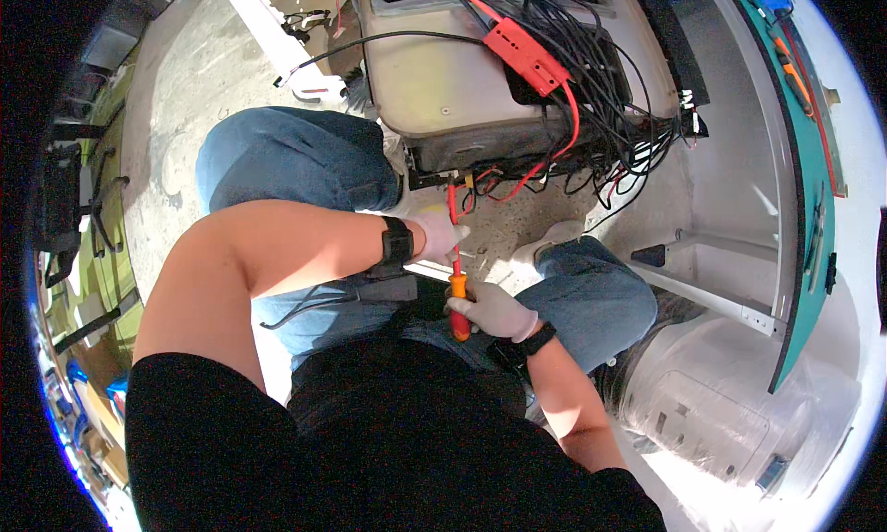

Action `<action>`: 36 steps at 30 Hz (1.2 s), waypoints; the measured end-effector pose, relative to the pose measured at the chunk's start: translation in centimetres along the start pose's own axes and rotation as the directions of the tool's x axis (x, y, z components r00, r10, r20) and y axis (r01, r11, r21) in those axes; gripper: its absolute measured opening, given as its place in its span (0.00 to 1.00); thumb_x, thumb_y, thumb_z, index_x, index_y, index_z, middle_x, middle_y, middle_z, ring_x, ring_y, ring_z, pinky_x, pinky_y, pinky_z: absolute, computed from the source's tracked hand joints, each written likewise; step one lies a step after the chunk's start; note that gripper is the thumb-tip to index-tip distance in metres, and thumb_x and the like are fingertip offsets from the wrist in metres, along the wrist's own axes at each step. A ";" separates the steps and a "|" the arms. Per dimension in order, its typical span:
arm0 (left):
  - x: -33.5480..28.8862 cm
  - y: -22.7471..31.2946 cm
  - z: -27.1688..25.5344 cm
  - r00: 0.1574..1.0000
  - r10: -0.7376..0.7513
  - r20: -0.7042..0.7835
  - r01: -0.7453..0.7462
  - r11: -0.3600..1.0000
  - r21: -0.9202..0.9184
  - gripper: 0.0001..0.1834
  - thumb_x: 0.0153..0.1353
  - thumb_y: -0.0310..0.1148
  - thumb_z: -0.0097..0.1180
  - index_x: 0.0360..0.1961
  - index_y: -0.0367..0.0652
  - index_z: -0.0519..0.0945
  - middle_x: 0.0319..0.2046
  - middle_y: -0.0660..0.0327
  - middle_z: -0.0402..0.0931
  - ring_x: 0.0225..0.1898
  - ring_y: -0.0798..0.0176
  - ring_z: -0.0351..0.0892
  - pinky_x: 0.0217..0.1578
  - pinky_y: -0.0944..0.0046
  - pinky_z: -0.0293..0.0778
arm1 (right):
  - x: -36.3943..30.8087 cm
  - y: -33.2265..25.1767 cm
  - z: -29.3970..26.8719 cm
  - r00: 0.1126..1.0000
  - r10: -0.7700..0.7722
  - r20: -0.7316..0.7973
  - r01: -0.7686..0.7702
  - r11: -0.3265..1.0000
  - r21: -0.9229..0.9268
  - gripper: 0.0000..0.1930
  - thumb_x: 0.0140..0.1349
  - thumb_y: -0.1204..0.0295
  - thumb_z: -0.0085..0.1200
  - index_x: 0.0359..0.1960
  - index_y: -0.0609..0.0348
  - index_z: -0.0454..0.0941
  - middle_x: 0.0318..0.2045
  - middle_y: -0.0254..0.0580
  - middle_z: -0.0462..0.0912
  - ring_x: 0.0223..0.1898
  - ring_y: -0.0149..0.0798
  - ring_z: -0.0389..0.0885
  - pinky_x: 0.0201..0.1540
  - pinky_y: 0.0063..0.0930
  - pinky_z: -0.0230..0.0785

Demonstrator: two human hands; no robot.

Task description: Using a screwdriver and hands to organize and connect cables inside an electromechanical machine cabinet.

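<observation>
A long screwdriver (pixel 459 287) with a red shaft and an orange-and-red handle points away from me. My right hand (pixel 502 312), in a pale glove, is closed round its handle. Farther up, the gloved fingers of my left hand (pixel 437 235) are round the red shaft. The screwdriver's tip reaches the dark lower edge of a beige-grey machine housing (pixel 425 93); the exact contact point is too small to make out. Thin red and black wires (pixel 504 195) hang just right of the tip.
On the housing lie a red box-shaped connector (pixel 527 56) and a tangle of black cables (pixel 601 89). A white plastic part (pixel 282 42) stands at far left. At right are a teal-topped bench (pixel 813 218) with pliers (pixel 795 79), and a plastic-wrapped object (pixel 711 403).
</observation>
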State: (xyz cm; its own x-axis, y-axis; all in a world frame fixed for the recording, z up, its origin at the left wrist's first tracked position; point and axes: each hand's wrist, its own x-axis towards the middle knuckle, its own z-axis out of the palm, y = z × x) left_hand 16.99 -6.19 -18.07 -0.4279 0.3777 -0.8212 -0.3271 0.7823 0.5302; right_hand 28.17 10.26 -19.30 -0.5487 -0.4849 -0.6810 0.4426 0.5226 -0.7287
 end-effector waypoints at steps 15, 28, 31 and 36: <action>0.0 0.1 0.2 1.000 -0.023 -0.006 0.019 0.938 -0.346 0.21 0.60 0.48 0.49 0.38 0.37 0.77 0.28 0.52 0.79 0.28 0.51 0.80 0.30 0.56 0.75 | -0.2 -1.6 -0.8 0.991 -0.065 -0.118 0.068 0.997 0.021 0.22 0.59 0.54 0.48 0.31 0.68 0.75 0.27 0.53 0.79 0.31 0.47 0.79 0.36 0.38 0.68; 1.2 -0.9 -0.3 0.955 0.263 0.139 -0.292 0.739 0.607 0.22 0.65 0.46 0.36 0.43 0.42 0.77 0.33 0.62 0.81 0.36 0.61 0.79 0.57 0.50 0.49 | 0.8 0.1 -0.2 0.966 -0.098 -0.238 0.069 0.990 -0.127 0.24 0.61 0.55 0.46 0.31 0.71 0.73 0.27 0.61 0.77 0.33 0.56 0.77 0.37 0.42 0.67; 0.2 0.2 -0.6 0.968 0.238 0.084 -0.231 0.700 0.676 0.22 0.65 0.46 0.37 0.39 0.40 0.78 0.31 0.59 0.81 0.36 0.58 0.79 0.51 0.57 0.59 | 0.9 -0.2 -0.2 0.977 -0.066 -0.205 0.055 0.997 -0.062 0.25 0.60 0.53 0.47 0.32 0.71 0.72 0.27 0.61 0.77 0.33 0.56 0.77 0.37 0.42 0.67; -0.7 0.5 -0.6 0.988 0.091 -0.127 -0.033 0.917 0.397 0.23 0.61 0.50 0.42 0.29 0.41 0.80 0.27 0.45 0.77 0.33 0.48 0.78 0.33 0.54 0.72 | 0.5 -1.2 -0.8 0.983 -0.093 -0.161 0.075 0.990 -0.118 0.26 0.58 0.51 0.49 0.38 0.69 0.73 0.29 0.59 0.78 0.33 0.53 0.78 0.38 0.40 0.68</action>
State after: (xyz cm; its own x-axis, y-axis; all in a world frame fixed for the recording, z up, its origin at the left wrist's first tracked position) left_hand 16.61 -6.33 -17.11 -0.5591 0.3813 -0.7362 0.0486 0.9015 0.4299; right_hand 26.81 9.96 -18.76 -0.6945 -0.4126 -0.5895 0.3135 0.5639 -0.7640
